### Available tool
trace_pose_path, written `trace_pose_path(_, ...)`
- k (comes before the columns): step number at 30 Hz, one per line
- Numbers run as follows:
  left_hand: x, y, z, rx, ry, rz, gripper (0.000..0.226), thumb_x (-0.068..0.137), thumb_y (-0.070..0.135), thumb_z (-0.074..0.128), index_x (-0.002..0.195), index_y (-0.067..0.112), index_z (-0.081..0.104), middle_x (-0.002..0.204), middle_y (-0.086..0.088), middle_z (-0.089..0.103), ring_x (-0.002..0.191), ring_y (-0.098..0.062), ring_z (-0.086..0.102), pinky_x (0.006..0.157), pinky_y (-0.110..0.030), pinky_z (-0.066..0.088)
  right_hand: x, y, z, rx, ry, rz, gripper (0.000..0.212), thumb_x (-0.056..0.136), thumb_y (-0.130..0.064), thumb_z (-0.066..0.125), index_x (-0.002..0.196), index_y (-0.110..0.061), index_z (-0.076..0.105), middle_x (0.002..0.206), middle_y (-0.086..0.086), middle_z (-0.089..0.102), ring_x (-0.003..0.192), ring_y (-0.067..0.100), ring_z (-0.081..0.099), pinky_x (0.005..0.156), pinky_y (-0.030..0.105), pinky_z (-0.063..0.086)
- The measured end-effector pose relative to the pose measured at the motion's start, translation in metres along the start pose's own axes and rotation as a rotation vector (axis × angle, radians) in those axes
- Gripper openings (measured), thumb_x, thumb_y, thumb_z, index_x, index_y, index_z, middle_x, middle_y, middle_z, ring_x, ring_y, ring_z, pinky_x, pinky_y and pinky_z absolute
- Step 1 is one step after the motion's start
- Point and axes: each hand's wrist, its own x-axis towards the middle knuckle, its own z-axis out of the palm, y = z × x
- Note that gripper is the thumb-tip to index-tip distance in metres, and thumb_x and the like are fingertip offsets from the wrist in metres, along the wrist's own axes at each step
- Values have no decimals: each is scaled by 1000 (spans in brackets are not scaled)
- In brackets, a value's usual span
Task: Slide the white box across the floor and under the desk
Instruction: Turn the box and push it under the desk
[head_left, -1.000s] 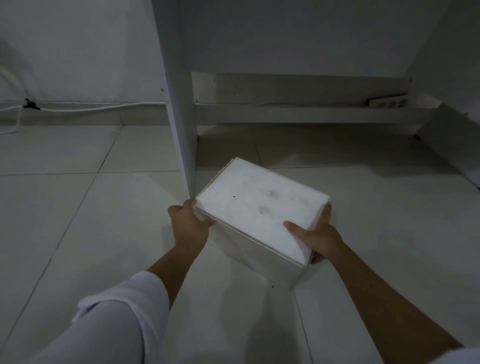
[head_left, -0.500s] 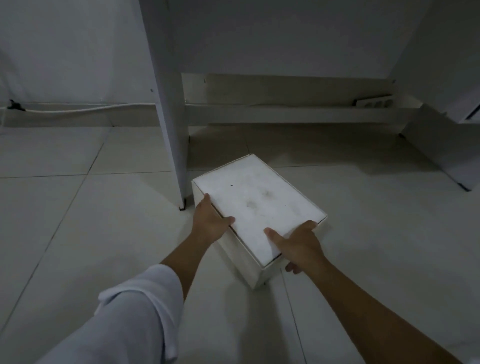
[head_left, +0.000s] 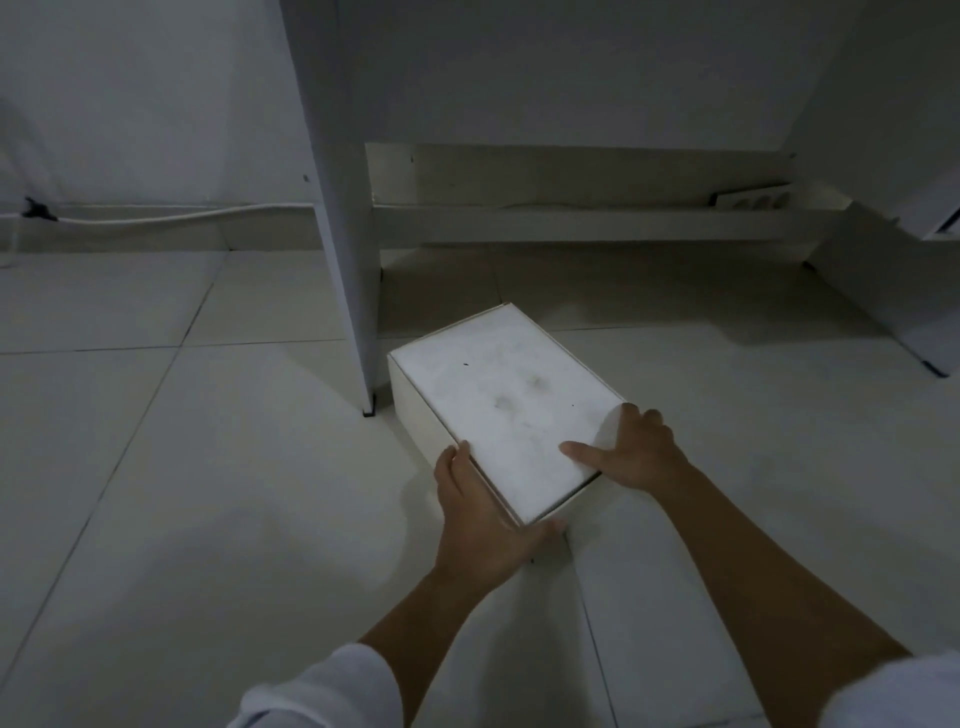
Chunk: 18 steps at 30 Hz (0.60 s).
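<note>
Both hands have shifted on the white box (head_left: 506, 410) since 0.5 s ago: the left hand (head_left: 480, 525), which gripped the middle of the long left edge, now cups the nearest corner from the left side, thumb up along the lid's edge and fingers wrapped low around the corner, while the right hand (head_left: 636, 452) has moved further along the near right edge, thumb laid flat on the lid and fingers curled over the side. So each hand is closed on the box, not clear of it. White sleeves (head_left: 322, 691) show at the bottom of the frame, pushed back from bare forearms. Between the 2 moments the box has turned, its long axis now pointing more steeply away and to the left. It sits on the pale tiled floor (head_left: 182, 493), its far left corner just beside the foot of the desk's upright side panel (head_left: 343, 208); whether they touch I cannot tell. Its far end lies past that foot, at the edge of the shadowed space under the desk, while the near end is out on the open floor. Further back, a low rail (head_left: 571, 223) spans the desk's rear with a power strip (head_left: 750, 200) on it at the right. A white cable (head_left: 156, 214) runs along the base of the wall to the left.
</note>
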Motion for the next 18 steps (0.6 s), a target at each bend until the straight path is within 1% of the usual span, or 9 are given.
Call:
trace_pose_path(3,8,-4,-14,70,-93,-16,140,48,48,88,151,12,0,158,-1,2,146,-17,13,115,-25,20,-5,1,1,-26,6,-46,117,56,-77,65,143,-10,24,143,17,31,133,35,33,104,49,39)
trace_pose_path(5,18,-8,-28,154,-125,-14,139,55,45,87,153,10,-6,161,-2,-3,149,-20,8,120,-30,16,-7,0,2,-50,-8,-88,117,53,-77,67,141,-11,26,141,16,32,131,33,34,102,48,41)
trace_pose_path(8,39,-10,-53,360,-161,-35,132,62,51,81,154,9,-4,163,-5,-2,150,-25,4,122,-37,15,-8,-3,4,-44,-39,-159,106,60,-67,72,140,-12,28,138,14,32,130,31,34,102,44,41)
trace_pose_path(10,48,-7,-66,518,-122,-27,117,68,50,77,154,11,7,163,-6,3,150,-27,5,121,-38,19,-6,-6,7,-65,-37,-231,92,69,-56,72,138,-10,32,134,16,35,126,32,37,102,42,41)
trace_pose_path(11,52,-6,-71,597,-76,6,104,72,46,75,153,13,17,161,-8,9,149,-27,8,119,-37,22,-5,-9,10,-81,-15,-270,81,75,-51,70,136,-9,35,132,18,39,123,32,41,100,40,42)
trace_pose_path(13,58,-5,-77,723,-1,112,77,81,31,69,147,15,34,156,-8,23,145,-26,19,116,-34,28,-3,-19,18,-89,61,-320,59,84,-42,64,126,-6,45,123,20,47,112,33,50,92,37,47)
trace_pose_path(14,59,-6,-80,766,13,174,68,82,23,67,144,15,41,153,-9,31,142,-27,27,114,-34,31,-1,-26,23,-84,92,-330,52,86,-41,61,121,-5,48,119,20,50,107,33,53,88,36,48)
trace_pose_path(17,66,-19,-82,857,3,308,60,65,8,79,124,10,65,129,-16,63,118,-33,59,98,-42,49,7,-46,35,-95,176,-327,48,89,-40,57,119,-4,50,119,19,50,109,32,52,85,35,49)
trace_pose_path(18,68,-22,-83,873,8,354,60,61,8,82,119,10,68,125,-16,67,113,-33,64,94,-43,52,9,-51,37,-106,223,-314,46,89,-39,56,119,-4,52,123,17,49,113,31,50,87,35,50)
